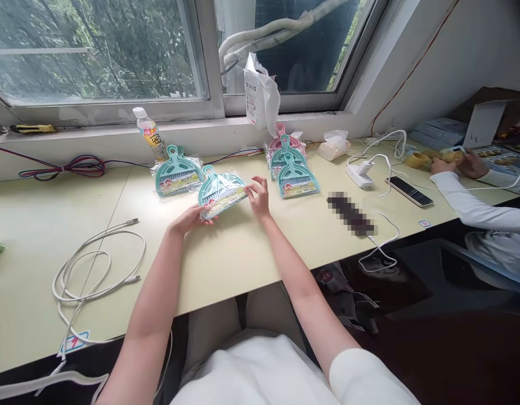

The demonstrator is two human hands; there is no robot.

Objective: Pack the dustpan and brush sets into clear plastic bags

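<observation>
Just left of the frame's centre, a teal dustpan pack [222, 195], a dustpan and brush in clear film, is held tilted over the table [230, 270]; the left hand [189, 218] is clamped on its lower left corner, thumb over the film and fingers beneath; the right hand [260, 201] is at its right corner, thumb and forefinger close together, though I cannot tell whether they pinch the film or only touch it. The step in hand looks to be steadying or handling the wrapped pack; any move from here would call for a firm left grip and a light right touch, so the film does not slip or crumple. Teal packs [176, 179] sit just behind its left side, and whether they touch it I cannot tell; more packs [297, 181], teal and pink, overlap right of centre, beyond the right hand; the bottle [153, 138] stands behind at upper left; most room lies toward the table's near edge, between the cable [80, 253] at lower left and the phone [411, 191] at right.
</observation>
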